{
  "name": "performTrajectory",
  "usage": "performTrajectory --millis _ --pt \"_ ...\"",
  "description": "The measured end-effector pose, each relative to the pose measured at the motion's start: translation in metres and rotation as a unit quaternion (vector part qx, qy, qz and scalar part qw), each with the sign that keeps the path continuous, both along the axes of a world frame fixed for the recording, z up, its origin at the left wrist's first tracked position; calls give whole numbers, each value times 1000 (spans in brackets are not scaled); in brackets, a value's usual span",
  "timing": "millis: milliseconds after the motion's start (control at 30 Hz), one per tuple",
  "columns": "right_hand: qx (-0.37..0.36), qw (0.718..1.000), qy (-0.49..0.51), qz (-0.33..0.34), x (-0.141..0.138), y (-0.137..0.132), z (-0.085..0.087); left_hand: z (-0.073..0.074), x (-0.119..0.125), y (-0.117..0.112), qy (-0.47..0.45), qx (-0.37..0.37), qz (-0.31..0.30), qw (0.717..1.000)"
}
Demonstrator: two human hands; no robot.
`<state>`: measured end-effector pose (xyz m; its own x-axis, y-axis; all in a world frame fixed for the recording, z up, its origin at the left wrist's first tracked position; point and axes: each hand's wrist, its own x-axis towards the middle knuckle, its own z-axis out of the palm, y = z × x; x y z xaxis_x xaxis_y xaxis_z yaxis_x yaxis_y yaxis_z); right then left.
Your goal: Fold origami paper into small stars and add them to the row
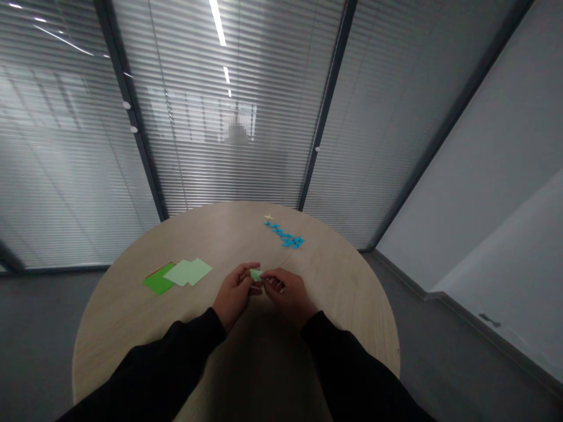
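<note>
My left hand and my right hand meet over the middle of a round wooden table. Both pinch a small folded piece of light green paper between their fingertips, just above the tabletop. My sleeves are black. To the left of my hands lie loose paper squares: two pale green sheets overlapping a bright green sheet.
A row of several small blue folded paper pieces lies at the far right of the table, with one yellow folded piece at its far end. Glass walls with blinds stand behind the table. Grey floor surrounds it.
</note>
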<state>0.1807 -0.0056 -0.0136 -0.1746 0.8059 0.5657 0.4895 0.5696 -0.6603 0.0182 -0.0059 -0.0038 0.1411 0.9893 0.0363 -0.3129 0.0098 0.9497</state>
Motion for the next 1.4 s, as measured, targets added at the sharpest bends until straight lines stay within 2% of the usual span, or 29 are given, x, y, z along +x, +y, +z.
performTrajectory --millis 200,300,433,533,700,867,1000,1133,1267,1400 --pt "40 997 -68 -1 0 -4 8 -3 -1 2 3 -11 0 1000" --pt "96 991 -91 -31 1 -3 9 -5 -2 2 -3 -16 -7 1000" --pt "178 966 -169 -79 1 -2 7 -9 -1 4 -27 -13 -15 999" --pt "216 944 -232 -90 -1 -5 11 -11 0 5 -54 -15 -21 998" --pt "244 917 -303 -88 -4 -8 18 -12 2 6 -79 -22 -37 996" --pt "257 897 -345 -102 -5 -6 12 -10 3 4 -118 -44 -53 991" --pt "258 903 -329 -97 -5 -5 8 -3 3 -1 -146 -77 -46 985" --pt "243 929 -264 -90 -7 -6 10 3 2 -4 -154 -97 -37 983" --pt "201 964 -149 -87 -7 -5 10 4 1 -3 -162 -98 -48 981" --pt "197 970 -114 -89 -7 -5 10 1 0 -1 -170 -92 -70 979"
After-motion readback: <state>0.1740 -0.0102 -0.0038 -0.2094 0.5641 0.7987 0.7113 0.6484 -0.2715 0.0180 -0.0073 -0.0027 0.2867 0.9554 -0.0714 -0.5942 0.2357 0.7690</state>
